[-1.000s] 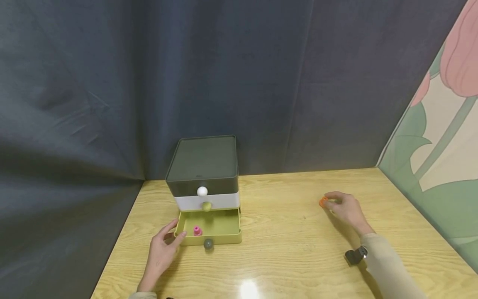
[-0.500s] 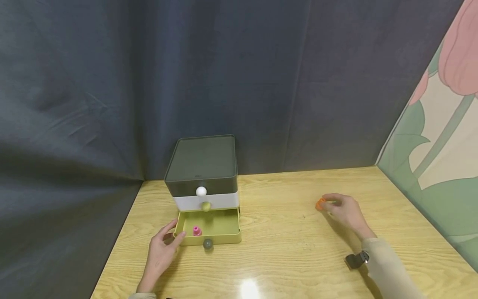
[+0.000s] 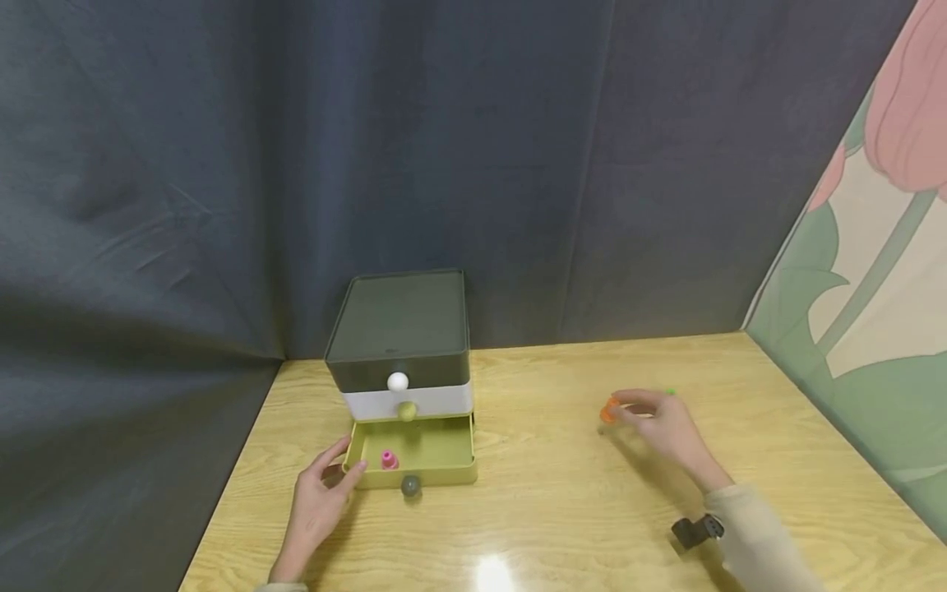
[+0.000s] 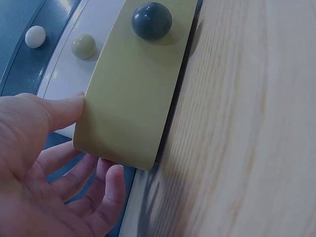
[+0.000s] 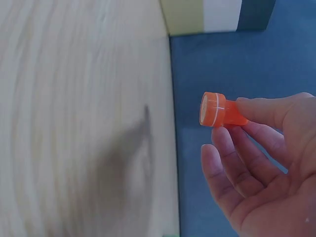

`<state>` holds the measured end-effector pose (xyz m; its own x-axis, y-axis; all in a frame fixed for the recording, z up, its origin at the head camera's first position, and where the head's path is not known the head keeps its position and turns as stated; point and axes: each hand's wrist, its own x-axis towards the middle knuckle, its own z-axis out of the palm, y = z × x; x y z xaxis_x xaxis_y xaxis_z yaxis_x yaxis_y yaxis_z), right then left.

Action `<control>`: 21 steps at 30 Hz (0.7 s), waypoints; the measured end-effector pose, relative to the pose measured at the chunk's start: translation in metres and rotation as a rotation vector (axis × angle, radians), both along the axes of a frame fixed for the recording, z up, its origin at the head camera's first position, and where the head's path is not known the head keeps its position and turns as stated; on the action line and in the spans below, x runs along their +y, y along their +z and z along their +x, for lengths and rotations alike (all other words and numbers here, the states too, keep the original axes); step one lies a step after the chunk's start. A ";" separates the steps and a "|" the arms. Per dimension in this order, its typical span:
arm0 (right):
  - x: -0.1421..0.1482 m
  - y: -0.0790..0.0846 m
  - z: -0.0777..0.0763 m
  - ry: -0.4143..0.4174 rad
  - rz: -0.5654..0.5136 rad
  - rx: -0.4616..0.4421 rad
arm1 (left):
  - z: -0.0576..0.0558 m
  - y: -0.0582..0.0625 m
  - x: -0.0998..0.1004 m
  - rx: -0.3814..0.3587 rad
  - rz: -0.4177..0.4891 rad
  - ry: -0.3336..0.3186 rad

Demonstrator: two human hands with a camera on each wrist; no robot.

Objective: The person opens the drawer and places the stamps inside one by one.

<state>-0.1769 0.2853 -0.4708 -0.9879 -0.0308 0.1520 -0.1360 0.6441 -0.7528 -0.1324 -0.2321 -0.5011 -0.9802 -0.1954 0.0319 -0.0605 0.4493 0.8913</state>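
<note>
A three-tier drawer box [image 3: 399, 316] stands at the table's back left, its bottom olive-yellow drawer [image 3: 436, 474] pulled out. My left hand [image 3: 316, 501] holds that drawer's left front corner, thumb at the rim and fingers by the side wall. Inside the drawer sits a small pink stamp [image 3: 389, 460]. On the right, my right hand [image 3: 666, 427] pinches a small orange stamp [image 5: 217, 109] between thumb and fingers, raised off the table. In the right wrist view its wide round end faces away from the palm. A green bit [image 3: 670, 392] shows behind the right hand, mostly hidden.
The wooden table [image 3: 547, 469] spreads between the drawer box and my right hand. A dark curtain [image 3: 518, 205] hangs along the back and left. At right stands a flower-patterned panel [image 3: 888, 288]. A grey knob [image 3: 410, 486] sticks out from the drawer's front.
The right hand has lifted the orange stamp and moved left with it, uncovering the green bit behind. The left hand stays at the drawer corner.
</note>
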 end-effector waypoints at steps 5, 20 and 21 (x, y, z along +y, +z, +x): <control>-0.016 0.005 0.003 0.037 -0.018 0.024 | 0.001 0.000 0.000 0.003 0.006 -0.003; -0.077 0.015 0.012 0.208 -0.165 -0.030 | 0.000 -0.001 0.000 -0.006 0.021 -0.009; -0.081 0.015 0.012 0.220 -0.175 -0.033 | 0.000 -0.001 0.000 -0.005 0.019 -0.011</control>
<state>-0.1645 0.2039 -0.4557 -0.9648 -0.2215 0.1415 -0.2315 0.4613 -0.8565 -0.1323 -0.2322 -0.5023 -0.9824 -0.1855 0.0238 -0.0599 0.4327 0.8995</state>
